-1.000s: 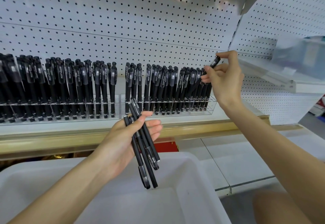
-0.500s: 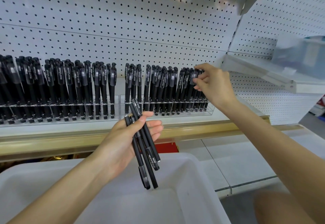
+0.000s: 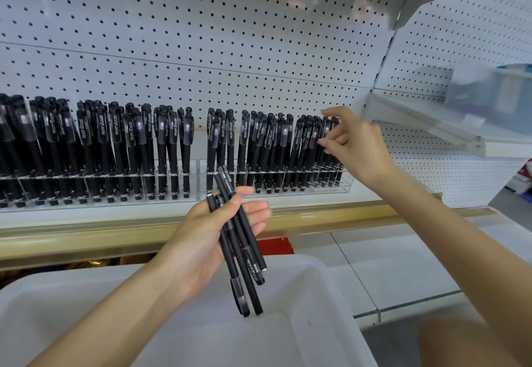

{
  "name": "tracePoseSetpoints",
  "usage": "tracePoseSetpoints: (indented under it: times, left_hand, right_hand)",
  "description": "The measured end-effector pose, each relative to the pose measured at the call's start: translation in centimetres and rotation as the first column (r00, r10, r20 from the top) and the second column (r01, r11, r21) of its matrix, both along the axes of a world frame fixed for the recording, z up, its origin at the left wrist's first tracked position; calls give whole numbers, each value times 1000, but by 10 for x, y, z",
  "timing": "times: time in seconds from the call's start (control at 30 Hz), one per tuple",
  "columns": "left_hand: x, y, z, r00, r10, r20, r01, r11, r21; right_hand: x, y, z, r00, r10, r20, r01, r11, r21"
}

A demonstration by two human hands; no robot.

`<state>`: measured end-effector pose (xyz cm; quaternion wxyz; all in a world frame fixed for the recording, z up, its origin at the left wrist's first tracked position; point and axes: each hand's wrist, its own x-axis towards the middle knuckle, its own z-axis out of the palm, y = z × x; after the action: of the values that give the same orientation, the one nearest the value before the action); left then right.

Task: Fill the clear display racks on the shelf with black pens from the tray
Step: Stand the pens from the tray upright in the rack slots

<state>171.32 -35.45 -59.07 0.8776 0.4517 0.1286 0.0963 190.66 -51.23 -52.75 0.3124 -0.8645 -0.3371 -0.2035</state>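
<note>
Two clear display racks stand side by side on the shelf, the left rack and the right rack. Both hold rows of upright black pens. My right hand is at the right end of the right rack, its fingers loosely curled. Its fingertips touch the caps of the last pens standing there. Lower down, my left hand grips a small bundle of black pens above the white tray. The part of the tray that shows has no pens in it.
A gold strip edges the shelf front. White pegboard backs the racks. A slanted clear shelf with a blurred bin juts out at the upper right. A red item lies below the shelf.
My right hand brought one pen down into the right end of the right rack, and its fingers have loosened on it. My left hand and its bundle stayed put.
</note>
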Motion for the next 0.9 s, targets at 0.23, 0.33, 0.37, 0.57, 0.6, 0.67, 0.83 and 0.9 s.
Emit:
tracePoseSetpoints:
  times: [0.23,0.33,0.37,0.57,0.6,0.67,0.83,0.9]
  left_hand:
    - [4,-7,-4,997,-78,14,77,996,54]
    - [3,-13,-6,991,-132,5,131,987,91]
    - [3,-15,-6,989,-147,1,146,983,108]
    - [1,-17,-5,982,-188,-12,185,956,228]
    - [0,-17,-5,982,-188,-15,186,955,232]
    - [-1,-17,-5,982,-188,-30,190,952,241]
    - [-2,-14,-11,980,-184,-73,197,939,282]
    - [0,-11,-13,984,-164,-70,177,946,272]
  right_hand:
    - [-59,14,0,851,255,-460,-222,967,125]
    - [-72,23,-7,778,309,-547,-307,947,98]
    - [-75,26,-9,756,324,-568,-328,939,100]
    - [-81,33,-17,662,386,-642,-402,906,130]
    - [-80,33,-18,656,388,-648,-394,908,144]
    - [-77,31,-16,635,412,-654,-357,907,225]
    - [-51,9,19,722,458,-518,-173,845,506]
    - [-31,-5,30,871,344,-351,-152,867,474]
